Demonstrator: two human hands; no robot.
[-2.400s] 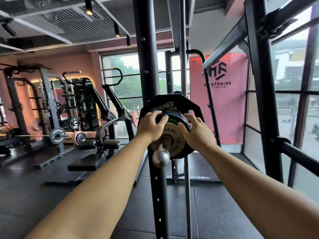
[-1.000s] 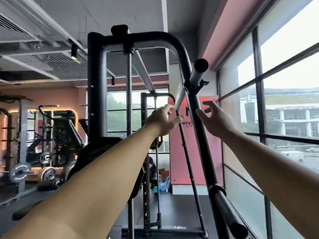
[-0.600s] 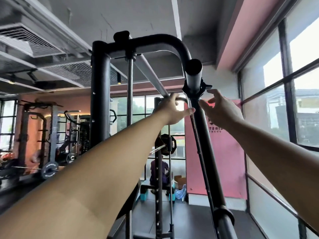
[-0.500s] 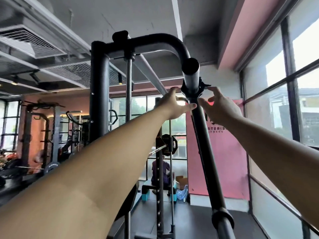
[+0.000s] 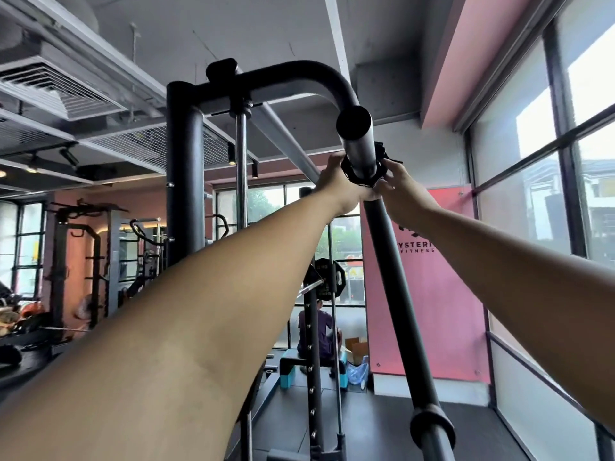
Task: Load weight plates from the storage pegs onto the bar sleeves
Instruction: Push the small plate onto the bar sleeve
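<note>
The black rack (image 5: pixel 184 194) fills the middle, its curved top tube arching toward 1 o'clock. The bar (image 5: pixel 396 311) leans from 5 o'clock up to 12 o'clock, with its open sleeve end (image 5: pixel 354 126) nearest the ceiling. A pink banner (image 5: pixel 432 311) hangs on the wall behind it at 3 o'clock.

Both arms reach up to a black collar (image 5: pixel 361 176) clamped round the sleeve just under its end. The left hand (image 5: pixel 339 189) holds the collar at its 9 o'clock side, fingers curled round it. The right hand (image 5: pixel 401 191) grips the 3 o'clock side, thumb and fingers bent narrow onto the collar's clasp.

A black weight plate (image 5: pixel 324 277) hangs on a far upright, at 6 o'clock from the collar, well apart from both hands. Below it a person (image 5: pixel 316 327) sits on a bench.
</note>
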